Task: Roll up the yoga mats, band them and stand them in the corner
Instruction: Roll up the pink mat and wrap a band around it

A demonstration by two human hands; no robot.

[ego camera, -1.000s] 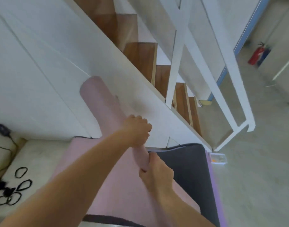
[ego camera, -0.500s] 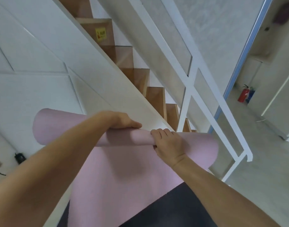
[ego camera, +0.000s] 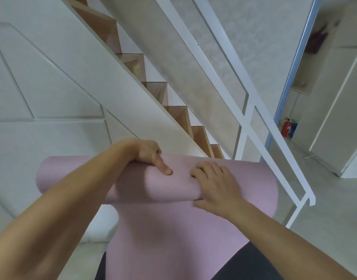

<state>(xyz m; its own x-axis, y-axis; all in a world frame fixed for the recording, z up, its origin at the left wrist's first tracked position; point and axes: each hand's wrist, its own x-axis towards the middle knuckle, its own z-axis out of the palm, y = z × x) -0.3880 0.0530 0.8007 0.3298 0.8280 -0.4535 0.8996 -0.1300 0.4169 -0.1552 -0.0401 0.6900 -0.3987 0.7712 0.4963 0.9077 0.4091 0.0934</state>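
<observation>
Pink yoga mat, partly rolled, lay horizontally across mid-frame; its unrolled length hung toward the bottom edge over a dark mat. Left hand gripped the roll from above, fingers curled over the far side, thumb pressed on the front. Right hand clasped the roll right of centre, fingers wrapped over the top. Wooden staircase behind; red fire extinguisher at right.

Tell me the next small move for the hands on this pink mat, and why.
Probably keep rolling the pink foam yoga mat toward the body: both the left hand and right hand grip the roll, and a flat unrolled stretch remains below it.
</observation>
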